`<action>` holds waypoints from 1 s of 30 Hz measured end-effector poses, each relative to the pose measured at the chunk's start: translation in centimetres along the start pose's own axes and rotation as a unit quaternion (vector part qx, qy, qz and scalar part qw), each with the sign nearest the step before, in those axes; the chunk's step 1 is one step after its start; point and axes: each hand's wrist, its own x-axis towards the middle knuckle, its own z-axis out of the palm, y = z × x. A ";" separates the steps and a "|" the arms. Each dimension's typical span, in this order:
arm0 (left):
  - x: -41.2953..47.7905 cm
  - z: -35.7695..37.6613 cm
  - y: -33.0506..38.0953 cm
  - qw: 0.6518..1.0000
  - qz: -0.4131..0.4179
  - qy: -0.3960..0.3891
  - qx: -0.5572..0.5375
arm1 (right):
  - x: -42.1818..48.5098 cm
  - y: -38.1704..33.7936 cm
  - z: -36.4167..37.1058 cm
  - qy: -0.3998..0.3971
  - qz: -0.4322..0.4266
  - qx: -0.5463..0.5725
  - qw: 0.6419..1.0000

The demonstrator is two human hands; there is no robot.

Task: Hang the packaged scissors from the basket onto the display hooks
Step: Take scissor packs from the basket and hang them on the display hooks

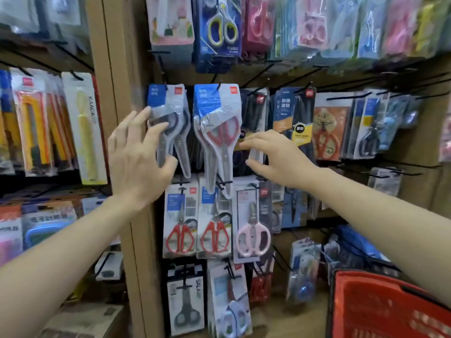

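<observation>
Packaged scissors with red handles (217, 123) hang on a display hook (219, 87) in the middle row, blades pointing down. The clear bag tip overlaps the row below.

Second pack, black handles (179, 113), hangs just left of it on its own hook, apart from the red one.

Left hand (139, 157): raised, fingers spread wide, gripping nothing. Its fingertips lie over the left edge of the black-handled pack. Contact looks likely, but motion blur means I can't confirm it.

Right hand (275, 154): raised, fingers straight and loose, pointing left, thumb underneath, holding nothing. Its fingertips are just beside the right edge of the red-handled pack. Can't tell if they touch it or the dark packs behind.

Red basket (361, 311): bottom right, under the right forearm, well below the hooks. Only part of it is in frame.

Row below holds two more red-handled packs (180, 230) and a pink-handled one (252, 236). A wooden upright (109, 57) separates this bay from the yellow and orange packs (36, 123) on the left.
</observation>
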 end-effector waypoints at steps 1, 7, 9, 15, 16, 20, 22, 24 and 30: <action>-0.6 0.3 1.1 1.000 0.015 -0.012 -0.014 | -1.5 0.7 0.0 -0.014 0.027 0.012 0.999; -6.4 3.3 7.9 0.983 0.058 -0.111 -0.137 | -10.3 3.7 1.6 -0.073 0.139 0.045 0.987; -9.0 3.8 10.9 0.970 0.012 -0.159 -0.185 | -13.4 4.1 2.2 -0.098 0.170 0.070 0.978; -19.8 6.2 21.6 0.773 -0.081 -0.584 -0.236 | -26.5 5.8 4.8 -0.280 0.252 0.079 0.923; -21.6 6.6 23.3 0.720 -0.070 -0.653 -0.225 | -29.0 5.8 4.8 -0.310 0.268 0.087 0.908; -28.4 7.4 28.7 0.560 -0.095 -0.758 -0.320 | -38.5 5.0 3.9 -0.403 0.358 0.146 0.829; -30.7 8.2 29.8 0.602 -0.073 -0.747 -0.272 | -42.6 4.1 3.3 -0.448 0.381 0.172 0.790; -32.3 8.7 30.3 0.632 -0.085 -0.720 -0.273 | -46.2 3.1 2.4 -0.485 0.392 0.182 0.760; -31.1 10.9 30.8 0.627 -0.114 -0.684 -0.354 | -54.9 4.7 -1.2 -0.403 0.413 -0.063 0.814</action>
